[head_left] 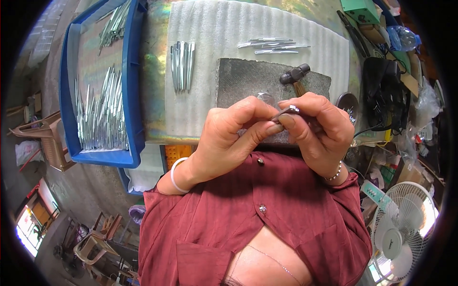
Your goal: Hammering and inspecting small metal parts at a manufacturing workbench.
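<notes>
Metal piece (287, 111) pinched between left hand (234, 138), right hand (317, 126) fingers.

A green box (361, 9) sits at the bench's far right.

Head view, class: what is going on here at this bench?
A person holds a small dark metal piece pinched between the left hand and right hand, above a grey stone block where a hammer lies. Slim metal blades lie in a blue tray and on the white foam mat.
</notes>
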### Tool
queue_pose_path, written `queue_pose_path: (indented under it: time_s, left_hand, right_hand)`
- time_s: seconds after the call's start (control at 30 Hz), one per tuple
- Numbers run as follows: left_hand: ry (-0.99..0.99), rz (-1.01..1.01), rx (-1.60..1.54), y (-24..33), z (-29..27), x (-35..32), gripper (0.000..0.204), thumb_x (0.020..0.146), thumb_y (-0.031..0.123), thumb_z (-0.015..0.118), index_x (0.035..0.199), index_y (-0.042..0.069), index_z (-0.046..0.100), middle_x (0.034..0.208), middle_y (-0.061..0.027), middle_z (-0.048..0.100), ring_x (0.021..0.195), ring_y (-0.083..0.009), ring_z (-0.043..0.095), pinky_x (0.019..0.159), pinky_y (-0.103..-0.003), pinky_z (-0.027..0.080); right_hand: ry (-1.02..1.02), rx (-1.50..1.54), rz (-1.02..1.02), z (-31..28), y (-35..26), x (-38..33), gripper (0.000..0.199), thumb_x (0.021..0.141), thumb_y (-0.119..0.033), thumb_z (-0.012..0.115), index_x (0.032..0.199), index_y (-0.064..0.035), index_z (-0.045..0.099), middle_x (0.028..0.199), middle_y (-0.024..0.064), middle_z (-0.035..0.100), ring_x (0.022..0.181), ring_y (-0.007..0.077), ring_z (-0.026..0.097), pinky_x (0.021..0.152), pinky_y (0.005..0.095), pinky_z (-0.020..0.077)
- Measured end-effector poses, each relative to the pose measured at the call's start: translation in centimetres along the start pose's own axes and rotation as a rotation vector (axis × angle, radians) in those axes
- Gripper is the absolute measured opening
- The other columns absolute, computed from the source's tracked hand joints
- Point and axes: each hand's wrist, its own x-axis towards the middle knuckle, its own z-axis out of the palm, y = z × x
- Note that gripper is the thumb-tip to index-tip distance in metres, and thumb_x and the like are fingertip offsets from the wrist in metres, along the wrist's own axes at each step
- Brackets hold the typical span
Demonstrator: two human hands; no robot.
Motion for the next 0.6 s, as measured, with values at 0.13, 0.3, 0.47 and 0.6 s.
queue_pose_path:
  time_s: [0.13, 0.3, 0.47, 0.6]
  left_hand:
    - [-0.033, -0.009, -0.032, -0.14, -0.01, -0.09, 0.011, 0.087, 0.000, 0.059, 0.098, -0.002, 0.059, 0.083, -0.0035, 0.062, 0.076, -0.0058, 0.056, 0.066, -0.020, 0.046]
    - [-0.051, 0.004, -0.023, -0.42, 0.10, -0.22, 0.014, 0.088, 0.002, 0.060, 0.100, -0.004, 0.058, 0.084, -0.0055, 0.063, 0.076, -0.0071, 0.058, 0.067, -0.020, 0.048]
    - [-0.050, 0.040, -0.099, -0.44, 0.34, 0.13, 0.013, 0.087, 0.002, 0.060, 0.098, -0.003, 0.058, 0.084, -0.0075, 0.066, 0.076, -0.0099, 0.062, 0.065, -0.022, 0.050]
    - [-0.041, 0.044, -0.072, -0.47, 0.43, 0.14, 0.012, 0.086, 0.003, 0.061, 0.096, -0.001, 0.059, 0.081, -0.0088, 0.066, 0.073, -0.0120, 0.066, 0.062, -0.023, 0.051]
  right_hand:
    - [0.003, 0.053, 0.046, 0.02, 0.05, 0.15, 0.016, 0.077, -0.005, 0.072, 0.089, 0.0016, 0.063, 0.074, 0.0066, 0.063, 0.060, 0.0097, 0.058, 0.052, 0.0214, 0.0455]
    - [-0.037, 0.068, 0.005, -0.28, 0.50, 0.08, 0.017, 0.076, -0.005, 0.073, 0.087, 0.0014, 0.062, 0.074, 0.0062, 0.063, 0.060, 0.0086, 0.058, 0.052, 0.0209, 0.0460]
    - [-0.013, 0.111, -0.015, -0.47, 0.39, 0.04, 0.017, 0.076, -0.004, 0.073, 0.087, 0.0021, 0.061, 0.073, 0.0077, 0.063, 0.060, 0.0103, 0.059, 0.053, 0.0214, 0.0462]
    - [0.007, 0.066, -0.054, -0.46, 0.43, -0.07, 0.017, 0.075, -0.003, 0.073, 0.087, 0.0024, 0.061, 0.073, 0.0092, 0.063, 0.060, 0.0126, 0.060, 0.053, 0.0221, 0.0464]
